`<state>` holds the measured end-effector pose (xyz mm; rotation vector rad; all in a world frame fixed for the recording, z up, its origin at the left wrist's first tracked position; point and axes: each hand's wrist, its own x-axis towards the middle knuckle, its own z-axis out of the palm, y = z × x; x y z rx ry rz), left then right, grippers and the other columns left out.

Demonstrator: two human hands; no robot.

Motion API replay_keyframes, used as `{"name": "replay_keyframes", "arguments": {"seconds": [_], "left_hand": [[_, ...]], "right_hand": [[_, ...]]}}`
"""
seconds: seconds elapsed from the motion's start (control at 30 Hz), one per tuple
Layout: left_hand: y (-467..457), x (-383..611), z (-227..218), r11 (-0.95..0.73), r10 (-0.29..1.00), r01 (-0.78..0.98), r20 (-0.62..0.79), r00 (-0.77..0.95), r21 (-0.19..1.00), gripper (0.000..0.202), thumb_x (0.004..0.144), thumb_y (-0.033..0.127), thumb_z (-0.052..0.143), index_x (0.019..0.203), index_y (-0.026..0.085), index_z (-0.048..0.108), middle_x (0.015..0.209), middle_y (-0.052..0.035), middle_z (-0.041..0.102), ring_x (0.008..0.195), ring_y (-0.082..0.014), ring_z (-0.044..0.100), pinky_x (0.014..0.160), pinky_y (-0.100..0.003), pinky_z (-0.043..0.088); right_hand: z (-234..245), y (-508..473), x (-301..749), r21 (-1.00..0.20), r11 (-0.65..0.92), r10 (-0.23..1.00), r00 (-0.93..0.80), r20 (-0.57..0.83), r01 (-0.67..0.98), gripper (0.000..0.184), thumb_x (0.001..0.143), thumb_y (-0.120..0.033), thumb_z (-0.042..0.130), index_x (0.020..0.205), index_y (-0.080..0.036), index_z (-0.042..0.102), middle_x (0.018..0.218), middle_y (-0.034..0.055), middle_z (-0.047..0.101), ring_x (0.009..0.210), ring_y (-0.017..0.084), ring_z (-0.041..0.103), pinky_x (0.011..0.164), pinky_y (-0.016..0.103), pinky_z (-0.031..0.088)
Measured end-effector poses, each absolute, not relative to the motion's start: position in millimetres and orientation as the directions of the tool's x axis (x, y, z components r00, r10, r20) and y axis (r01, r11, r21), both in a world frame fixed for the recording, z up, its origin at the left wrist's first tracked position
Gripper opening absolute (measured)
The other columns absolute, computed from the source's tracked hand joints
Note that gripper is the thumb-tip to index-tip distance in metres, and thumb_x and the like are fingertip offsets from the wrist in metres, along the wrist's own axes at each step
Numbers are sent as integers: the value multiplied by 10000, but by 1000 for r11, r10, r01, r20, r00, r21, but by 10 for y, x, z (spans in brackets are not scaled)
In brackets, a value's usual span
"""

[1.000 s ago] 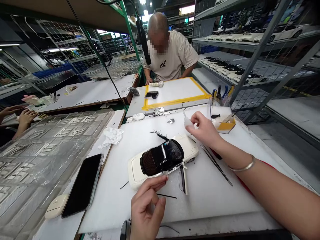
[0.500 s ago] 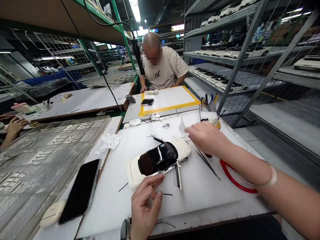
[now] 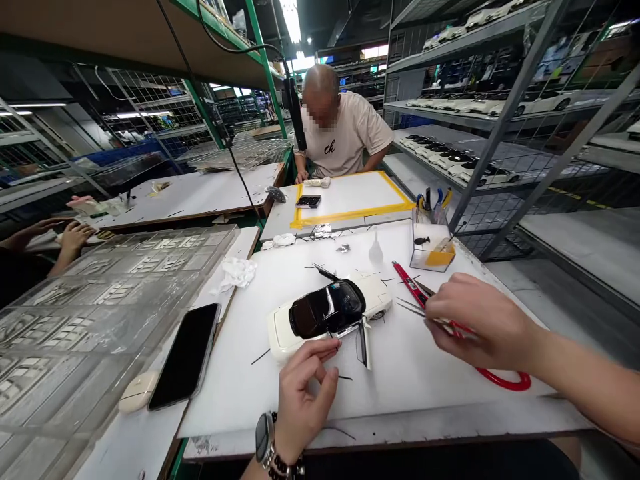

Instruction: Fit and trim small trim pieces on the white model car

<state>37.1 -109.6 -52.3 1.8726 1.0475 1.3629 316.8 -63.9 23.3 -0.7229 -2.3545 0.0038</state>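
A white model car [image 3: 330, 317] with a black roof lies on the white foam board [image 3: 240, 393], its door [image 3: 365, 343] swung open toward me. My left hand [image 3: 306, 400] curls beside that door, fingertips pinched, with one finger at the car's lower edge. Nothing shows between them. My right hand [image 3: 475, 320] is shut on long steel tweezers [image 3: 413, 308], whose tips point left and stay clear of the car. Below them lies a red-handled craft knife [image 3: 410, 283], with a red cord loop [image 3: 505, 380] nearby.
A dropper bottle [image 3: 376, 250] and an acrylic box [image 3: 433, 247] stand beyond the car. A phone [image 3: 185, 357], earbud case [image 3: 137, 392], and tissue [image 3: 237, 273] lie left. Plastic trays [image 3: 110, 313] fill the left foreground; a co-worker [image 3: 343, 127] sits opposite.
My right hand has moved away from the dropper bottle and picked up the tweezers from the board. The red knife and cord have come into view. My left hand has barely moved.
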Motion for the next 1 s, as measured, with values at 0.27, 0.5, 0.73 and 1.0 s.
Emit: {"name": "replay_keyframes", "arguments": {"seconds": [0.27,0.5,0.73,1.0], "left_hand": [[-1115,383,-523,-552,834,288,525,172,783,238,807,70,526,603,161,444,1053,-75,663,1006,-187,642,837,-341,597],[-1129,370,-533,-532,847,275,502,175,801,231,800,59,521,605,160,452,1059,-101,657,1003,-196,641,850,-363,591],[-1122,382,-508,-527,850,289,497,176,799,223,790,53,531,611,160,452,1065,-83,659,1001,-185,638,839,-349,594],[-1125,385,-519,-533,846,282,502,180,798,223,796,69,530,605,157,459,1065,-90,656,1000,-189,638,836,-346,592]], "right_hand": [[216,-537,2541,-998,8,963,-270,-9,61,138,827,-224,550,756,-207,432,571,-35,559,530,103,457,511,234,352],[83,-471,2426,-999,-40,952,-301,-48,32,167,801,-258,574,772,-204,418,581,-32,568,539,104,442,518,243,322],[27,-468,2428,-997,-76,932,-355,-75,11,171,827,-270,559,781,-204,408,583,-38,570,535,94,418,527,240,313],[-17,-468,2434,-995,-94,941,-330,-77,-35,165,824,-258,548,783,-206,396,574,-37,577,532,96,427,523,235,314]]}}
